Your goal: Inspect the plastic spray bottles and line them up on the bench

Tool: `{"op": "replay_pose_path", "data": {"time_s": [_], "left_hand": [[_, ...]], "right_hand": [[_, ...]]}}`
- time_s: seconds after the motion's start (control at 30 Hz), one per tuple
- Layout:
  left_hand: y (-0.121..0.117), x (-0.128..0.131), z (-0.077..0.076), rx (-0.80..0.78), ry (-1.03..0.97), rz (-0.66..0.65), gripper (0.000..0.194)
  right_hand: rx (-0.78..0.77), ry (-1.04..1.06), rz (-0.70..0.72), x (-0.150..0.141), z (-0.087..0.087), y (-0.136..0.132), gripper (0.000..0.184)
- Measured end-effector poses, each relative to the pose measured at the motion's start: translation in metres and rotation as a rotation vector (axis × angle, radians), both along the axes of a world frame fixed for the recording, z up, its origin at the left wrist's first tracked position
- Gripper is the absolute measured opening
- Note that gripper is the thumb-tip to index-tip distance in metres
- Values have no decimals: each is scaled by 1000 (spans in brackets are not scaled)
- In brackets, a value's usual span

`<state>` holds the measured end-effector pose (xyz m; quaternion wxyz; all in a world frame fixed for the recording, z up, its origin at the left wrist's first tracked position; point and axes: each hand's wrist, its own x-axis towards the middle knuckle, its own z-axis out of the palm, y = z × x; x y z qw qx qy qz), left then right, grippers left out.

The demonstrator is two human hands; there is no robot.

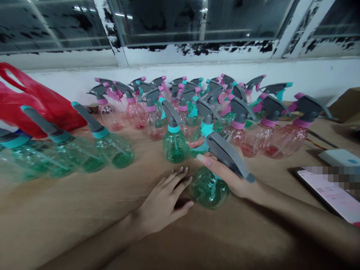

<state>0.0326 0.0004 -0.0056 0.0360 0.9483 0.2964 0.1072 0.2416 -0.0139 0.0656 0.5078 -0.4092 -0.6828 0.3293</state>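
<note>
My right hand point(229, 170) is closed around the neck of a green spray bottle point(209, 189) with a grey and teal trigger head. The bottle stands nearly upright at the table's middle, its trigger head angled toward me. My left hand point(164, 202) lies on the wooden table point(92, 213) just left of that bottle, fingers spread and holding nothing. Another green spray bottle point(174, 144) stands just beyond my hands. To the left is a row of green spray bottles point(112, 150) with teal collars.
Several pink and green spray bottles point(136, 114) crowd along the back wall. A red plastic bag point(42, 101) sits at the far left. On the right lie a phone point(326, 191), a white box-shaped item point(339, 156) and a cable point(322, 138), with a cardboard box point(345, 105) behind them.
</note>
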Motion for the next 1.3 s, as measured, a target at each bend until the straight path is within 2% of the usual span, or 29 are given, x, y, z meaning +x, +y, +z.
{"op": "replay_pose_path", "data": {"time_s": [0.57,1.03,1.3], "left_hand": [[0,1,5,-29,35,10,53],[-1,1,3,-31,21,4,55],[0,1,5,-32,16,9,52]], "right_hand": [[11,-19,-13,-1,2,1,24],[16,-35,-8,0,-1,0,22],[48,-45,-1,2,0,2,16]]}}
